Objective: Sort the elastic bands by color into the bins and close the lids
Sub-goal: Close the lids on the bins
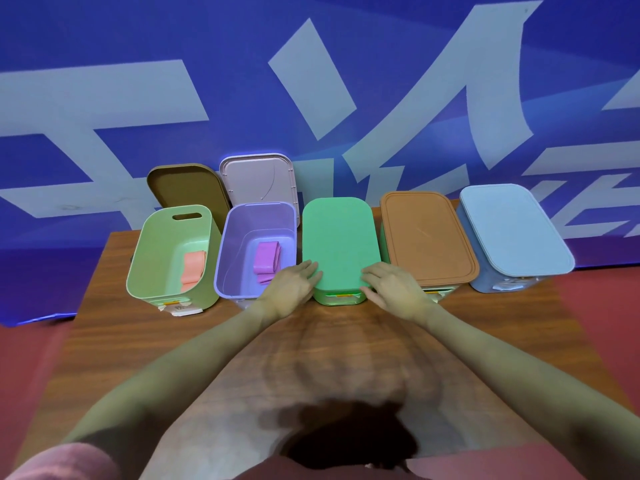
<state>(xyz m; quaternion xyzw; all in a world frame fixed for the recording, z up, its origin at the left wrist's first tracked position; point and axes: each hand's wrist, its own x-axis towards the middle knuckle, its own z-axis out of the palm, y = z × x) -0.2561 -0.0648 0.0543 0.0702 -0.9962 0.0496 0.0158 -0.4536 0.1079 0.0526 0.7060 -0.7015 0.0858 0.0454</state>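
Observation:
Five bins stand in a row on the wooden table [346, 341]. The light green bin [152, 271] at the left is uncovered and holds an orange band [192, 271]. Beside it, the purple bin [235, 271] is uncovered and holds magenta bands [266, 259]. The middle green bin carries a green lid [339, 244]. My left hand [291, 289] and my right hand [388, 289] lie flat on the lid's near corners, fingers spread. An orange lid [426, 237] and a light blue lid [512, 226] cover the two bins to the right.
A brown lid [187, 188] and a pale pink lid [259, 178] lean upright behind the two uncovered bins, against a blue banner wall [104, 64]. Red floor [606, 306] shows on both sides of the table.

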